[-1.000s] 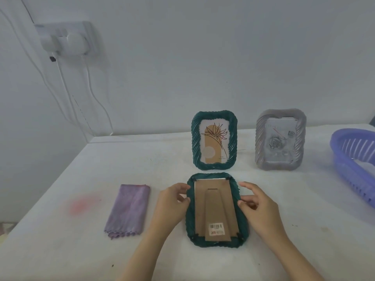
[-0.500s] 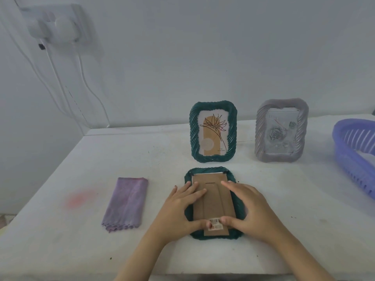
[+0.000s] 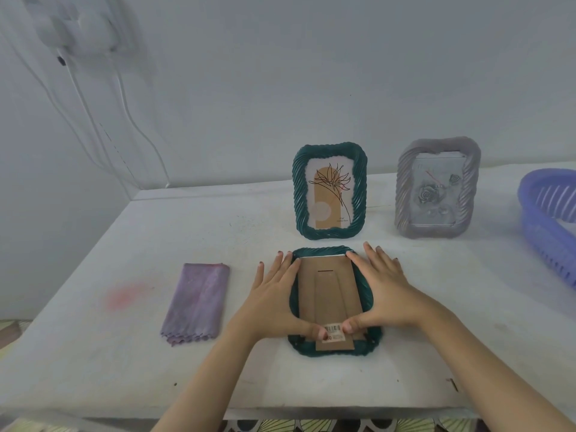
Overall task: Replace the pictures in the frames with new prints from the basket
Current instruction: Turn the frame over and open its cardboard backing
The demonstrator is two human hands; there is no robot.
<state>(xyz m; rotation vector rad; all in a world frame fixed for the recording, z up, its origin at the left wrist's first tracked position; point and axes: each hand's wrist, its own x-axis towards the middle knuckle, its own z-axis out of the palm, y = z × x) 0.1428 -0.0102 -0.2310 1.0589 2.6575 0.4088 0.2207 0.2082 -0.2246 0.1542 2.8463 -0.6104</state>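
A dark green frame (image 3: 330, 349) lies face down on the white table, its brown cardboard backing (image 3: 327, 294) up. My left hand (image 3: 277, 300) lies flat along its left side and my right hand (image 3: 383, 294) along its right side. Fingers are spread and both thumbs press the backing near the barcode sticker (image 3: 333, 329). Behind it a second green frame (image 3: 329, 191) stands upright with a flower print. A grey frame (image 3: 436, 188) with a rose picture stands to its right. The purple basket (image 3: 542, 219) is at the right edge; its contents are hidden.
A folded purple cloth (image 3: 198, 302) lies left of the flat frame. A pink stain (image 3: 124, 296) marks the table farther left. A wall socket with white cables (image 3: 84, 29) hangs at the upper left. The table's front edge (image 3: 280, 411) runs just below my forearms.
My hands moved from the frame's sides onto the backing, then spread outward along both sides with thumbs pressing near the barcode. The view shifted slightly.
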